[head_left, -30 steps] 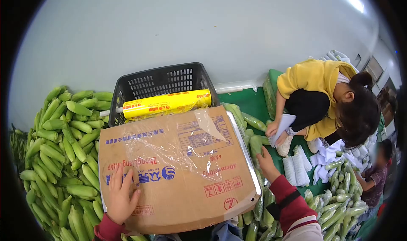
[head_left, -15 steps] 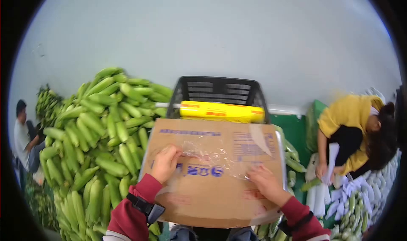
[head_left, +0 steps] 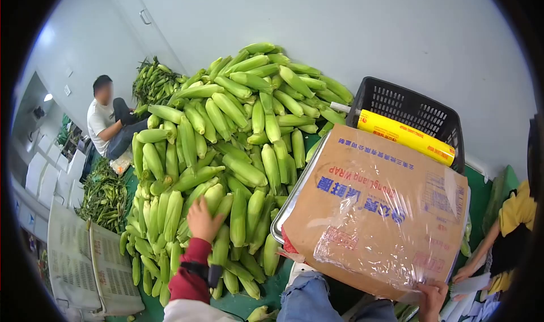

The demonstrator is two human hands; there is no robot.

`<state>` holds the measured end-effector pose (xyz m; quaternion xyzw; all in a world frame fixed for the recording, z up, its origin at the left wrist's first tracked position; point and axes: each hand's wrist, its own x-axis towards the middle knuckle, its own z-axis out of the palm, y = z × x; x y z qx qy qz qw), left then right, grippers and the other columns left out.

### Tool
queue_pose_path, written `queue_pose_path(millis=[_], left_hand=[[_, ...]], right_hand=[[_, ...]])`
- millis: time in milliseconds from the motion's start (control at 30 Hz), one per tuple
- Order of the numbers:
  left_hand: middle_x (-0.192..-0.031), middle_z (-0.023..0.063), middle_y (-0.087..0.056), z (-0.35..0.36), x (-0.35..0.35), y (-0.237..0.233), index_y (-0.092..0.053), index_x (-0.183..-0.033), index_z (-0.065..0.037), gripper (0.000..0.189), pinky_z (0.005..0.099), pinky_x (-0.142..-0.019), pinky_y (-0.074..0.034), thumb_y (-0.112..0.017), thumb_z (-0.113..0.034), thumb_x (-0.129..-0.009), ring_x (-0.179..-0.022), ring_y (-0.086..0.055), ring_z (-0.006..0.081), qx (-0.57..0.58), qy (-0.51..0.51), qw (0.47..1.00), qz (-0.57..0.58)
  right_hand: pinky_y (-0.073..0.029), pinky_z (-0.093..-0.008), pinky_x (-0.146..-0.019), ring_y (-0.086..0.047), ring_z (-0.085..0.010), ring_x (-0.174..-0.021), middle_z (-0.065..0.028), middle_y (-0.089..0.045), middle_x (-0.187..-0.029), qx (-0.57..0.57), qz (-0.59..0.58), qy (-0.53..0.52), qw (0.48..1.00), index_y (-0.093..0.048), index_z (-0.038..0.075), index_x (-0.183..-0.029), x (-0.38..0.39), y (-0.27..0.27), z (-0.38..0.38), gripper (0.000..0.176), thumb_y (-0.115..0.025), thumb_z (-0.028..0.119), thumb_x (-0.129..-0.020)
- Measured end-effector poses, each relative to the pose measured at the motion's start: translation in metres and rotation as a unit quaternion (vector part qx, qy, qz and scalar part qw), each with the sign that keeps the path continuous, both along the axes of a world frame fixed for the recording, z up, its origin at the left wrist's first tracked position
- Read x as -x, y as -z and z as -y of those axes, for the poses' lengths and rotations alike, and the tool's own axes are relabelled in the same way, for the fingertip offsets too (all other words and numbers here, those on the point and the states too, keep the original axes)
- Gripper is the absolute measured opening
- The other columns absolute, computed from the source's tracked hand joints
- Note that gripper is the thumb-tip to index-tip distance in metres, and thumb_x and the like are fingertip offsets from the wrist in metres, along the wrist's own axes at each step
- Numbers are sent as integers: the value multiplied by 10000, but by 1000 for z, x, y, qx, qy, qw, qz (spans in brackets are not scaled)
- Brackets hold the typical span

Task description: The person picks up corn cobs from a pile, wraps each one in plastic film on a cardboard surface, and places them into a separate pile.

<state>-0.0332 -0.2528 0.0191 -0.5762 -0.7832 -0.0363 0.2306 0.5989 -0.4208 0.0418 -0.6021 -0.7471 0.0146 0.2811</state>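
My left hand [head_left: 205,219] is over the heap of green husked corn [head_left: 249,175], fingers apart and against an ear of corn [head_left: 214,197]. At the near right edge of the cardboard box [head_left: 362,209], my right hand [head_left: 433,297] has its fingers closed on the edge of clear plastic wrap [head_left: 368,257]. The wrap lies crinkled over the near part of the cardboard. Under the cardboard, the rim of a metal tray [head_left: 276,229] shows. Behind it a yellow roll of plastic wrap [head_left: 405,136] rests across a black crate [head_left: 416,104].
A person in a white shirt [head_left: 102,121] sits at the far left by another corn pile [head_left: 156,81]. Pale plastic crates [head_left: 73,259] stand at the lower left. At the right edge, a person in yellow [head_left: 515,214] is partly in view.
My view has turned left. My left hand has gone from the cardboard to the corn heap. My right hand has moved to the near edge, and the wrap now lies nearer me.
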Motion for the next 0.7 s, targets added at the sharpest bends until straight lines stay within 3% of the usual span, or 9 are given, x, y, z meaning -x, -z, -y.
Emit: queue_pose_path(millis=[67,133,267,400,500,567,600,667,700], left_hand=[[-1190,210,-596,2,55,14,-472,-1334,-18,771,456,-886,-490,-788,-363,-722,-1081,-580,368,130,-51,979,146],[-1200,214,-595,-4,56,4,-454,-1343,-18,775,443,-858,-506,-807,-291,-709,-1075,-595,372,124,-38,968,212],[-1166,172,-619,-12,-95,-82,-521,-1273,-35,672,438,-843,-512,-822,-169,-687,-1051,-609,357,-22,268,888,373],[-1191,171,-598,-21,-262,-117,-539,-1269,-103,620,372,-842,-511,-798,-190,-712,-1042,-602,320,132,581,775,211],[-1186,132,-593,-23,-341,-89,-560,-1244,-207,498,355,-770,-498,-679,-208,-761,-973,-598,267,98,688,708,126],[-1197,118,-588,-21,-367,-66,-565,-1232,-239,455,354,-756,-490,-610,-203,-781,-960,-592,256,49,711,697,79],[-1203,124,-586,-23,-373,-63,-563,-1234,-231,456,355,-763,-489,-589,-203,-780,-966,-591,259,40,718,690,81],[-1214,135,-582,-22,-370,-62,-559,-1239,-215,459,358,-775,-488,-547,-202,-780,-977,-590,267,40,733,673,89],[-1242,165,-573,-27,-369,-62,-559,-1239,-130,462,380,-839,-497,-604,-258,-797,-1037,-590,287,41,754,652,75]], right_hand=[[-412,-399,-729,-551,-259,-751,-51,-626,-795,-43,53,7,998,-648,116,-852,16,-3,-2,118,-665,42,-762],[-404,-364,-724,-561,-235,-766,-7,-629,-766,33,84,45,995,-670,153,-846,25,-21,1,185,-687,35,-706],[-458,-392,-647,-617,-274,-752,-66,-633,-778,52,22,38,998,-648,111,-924,26,-20,-5,210,-679,31,-733],[-495,-426,-607,-628,-338,-708,-126,-632,-795,107,-1,54,993,-608,72,-980,41,-25,-12,210,-654,34,-778],[-523,-362,-656,-663,-305,-782,-123,-664,-857,248,29,110,962,-606,65,-977,50,-56,-10,139,-624,37,-842],[-516,-372,-801,-647,-332,-895,-140,-657,-971,205,-347,80,912,-564,30,-1042,49,-86,-13,180,-623,82,-880],[-502,-386,-867,-625,-340,-971,-144,-646,-1025,143,-560,96,811,-553,24,-1065,52,-95,-17,201,-624,103,-894],[-428,-422,-990,-555,-327,-1108,-121,-615,-1125,107,-285,58,951,-560,15,-1084,50,-93,-55,279,-662,171,-877],[-419,-428,-988,-537,-316,-1105,-113,-608,-1116,65,-129,50,988,-568,24,-1091,60,-77,-74,324,-673,231,-866]])
